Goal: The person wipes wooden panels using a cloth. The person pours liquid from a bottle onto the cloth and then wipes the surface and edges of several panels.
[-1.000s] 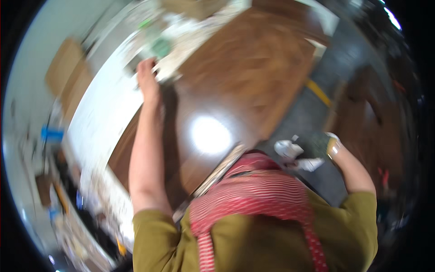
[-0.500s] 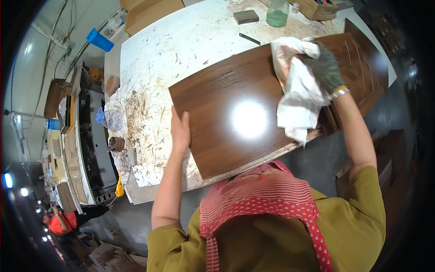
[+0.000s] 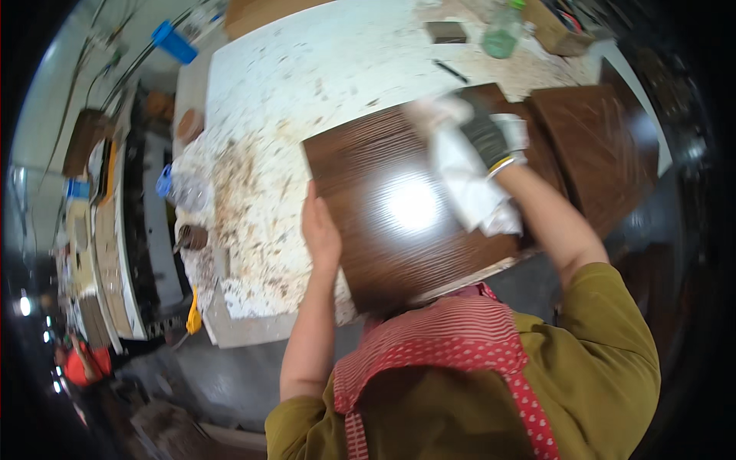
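A dark brown wood-grain panel [image 3: 360, 195] lies on the work table, its surface reflecting a bright light. Along the panel's left edge rests my bare left hand [image 3: 320, 236], fingers stretched out against the edge. My right hand [image 3: 483, 132], in a dark glove with a yellow cuff, is closed on a crumpled white cloth [image 3: 468, 172] and presses it on the panel. Motion blurs the cloth's far end. Right of this panel lies a second dark brown panel [image 3: 590, 146] with pale streaks.
The white table top [image 3: 261, 100] is stained brown. Beyond the panels are a black stick-like tool [image 3: 450, 70], a grey-brown block [image 3: 446, 32], a green-tinted jar [image 3: 500, 42] and a box [image 3: 556, 31]. A clear bottle [image 3: 188, 190] lies left; a person in orange [image 3: 87, 364] is farther off.
My right hand has swept the cloth leftward over the panel. The near panel has shifted slightly right in view, and a gap beside the second panel now shows. My left hand stays at the edge.
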Demonstrator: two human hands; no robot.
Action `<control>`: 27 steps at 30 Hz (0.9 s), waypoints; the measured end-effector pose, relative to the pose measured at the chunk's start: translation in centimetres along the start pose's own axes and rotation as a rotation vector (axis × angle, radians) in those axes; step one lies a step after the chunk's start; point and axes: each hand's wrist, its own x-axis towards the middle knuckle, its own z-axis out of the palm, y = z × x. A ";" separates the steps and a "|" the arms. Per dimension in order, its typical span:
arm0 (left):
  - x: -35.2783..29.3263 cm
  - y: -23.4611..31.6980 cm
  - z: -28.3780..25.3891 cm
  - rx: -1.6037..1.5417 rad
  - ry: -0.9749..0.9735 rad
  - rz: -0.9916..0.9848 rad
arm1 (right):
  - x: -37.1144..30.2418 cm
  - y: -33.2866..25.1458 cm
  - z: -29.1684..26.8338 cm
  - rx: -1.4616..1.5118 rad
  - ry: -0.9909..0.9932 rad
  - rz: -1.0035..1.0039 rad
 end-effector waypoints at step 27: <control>-9.4 0.4 -3.8 -0.086 0.011 -0.217 | 2.1 -9.7 9.7 -0.324 -0.204 -0.395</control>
